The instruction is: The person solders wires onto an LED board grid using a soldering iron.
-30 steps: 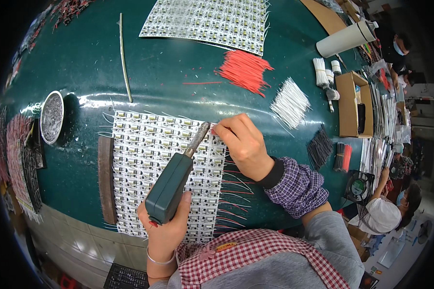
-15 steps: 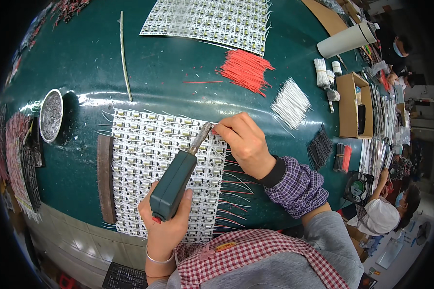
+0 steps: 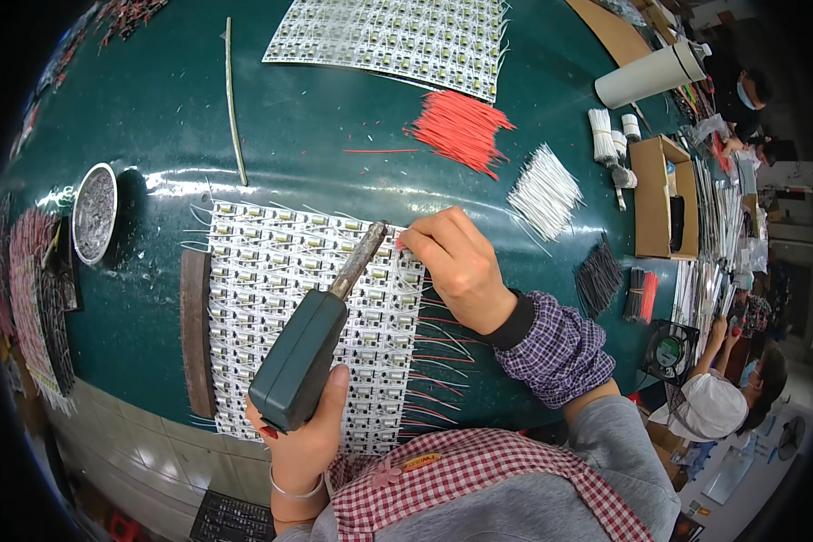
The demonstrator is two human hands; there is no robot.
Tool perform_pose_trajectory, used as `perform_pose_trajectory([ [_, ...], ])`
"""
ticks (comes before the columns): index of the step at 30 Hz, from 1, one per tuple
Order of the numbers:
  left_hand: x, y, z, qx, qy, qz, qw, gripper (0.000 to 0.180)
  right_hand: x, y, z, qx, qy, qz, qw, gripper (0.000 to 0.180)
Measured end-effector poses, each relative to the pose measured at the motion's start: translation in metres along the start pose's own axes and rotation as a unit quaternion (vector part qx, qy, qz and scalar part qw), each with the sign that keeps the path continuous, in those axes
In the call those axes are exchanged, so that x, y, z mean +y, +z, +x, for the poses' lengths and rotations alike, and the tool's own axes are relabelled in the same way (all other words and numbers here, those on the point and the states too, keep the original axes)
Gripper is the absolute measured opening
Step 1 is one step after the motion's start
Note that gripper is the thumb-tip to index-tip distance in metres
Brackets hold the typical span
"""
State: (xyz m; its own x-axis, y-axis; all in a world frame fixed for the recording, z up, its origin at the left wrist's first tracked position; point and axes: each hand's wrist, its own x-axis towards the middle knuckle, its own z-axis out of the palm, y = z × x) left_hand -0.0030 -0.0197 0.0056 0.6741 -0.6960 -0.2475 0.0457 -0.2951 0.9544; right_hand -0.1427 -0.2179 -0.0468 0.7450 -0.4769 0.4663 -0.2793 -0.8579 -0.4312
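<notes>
My left hand is wrapped round the dark green handle of a soldering gun, whose metal tip points up and away over a sheet of circuit boards. This white sheet lies flat, covered in rows of small components, with thin white and red wires out of its right edge. At its far right corner my right hand pinches, thumb against finger. A small bit of red shows at the fingertips, apparently a red wire, mostly hidden by them. The gun's tip is just left of those fingertips.
A dark bar lies along the sheet's left edge. Beyond are a solder-scrap bowl, red wires, white wires, black wires, another board sheet, a bottle and a cardboard box. Co-workers sit at right.
The soldering gun and my left hand have shifted left and a little nearer to me, so the tip has drawn away from my right fingertips. My right hand has hardly moved.
</notes>
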Motion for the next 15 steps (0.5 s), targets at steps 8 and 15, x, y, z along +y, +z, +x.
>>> perform_pose_trajectory([
  [8, -0.0057, -0.0048, -0.0078, 0.004, -0.042, -0.002, 0.999, 0.028, 0.0001, -0.0011, -0.0029, -0.028, 0.007, -0.009, 1.000, 0.027],
  [15, -0.0099, -0.0030, -0.0080, 0.007, -0.037, -0.017, 0.999, 0.028, -0.0009, -0.0020, -0.0056, -0.025, 0.015, -0.003, 1.000, 0.028],
])
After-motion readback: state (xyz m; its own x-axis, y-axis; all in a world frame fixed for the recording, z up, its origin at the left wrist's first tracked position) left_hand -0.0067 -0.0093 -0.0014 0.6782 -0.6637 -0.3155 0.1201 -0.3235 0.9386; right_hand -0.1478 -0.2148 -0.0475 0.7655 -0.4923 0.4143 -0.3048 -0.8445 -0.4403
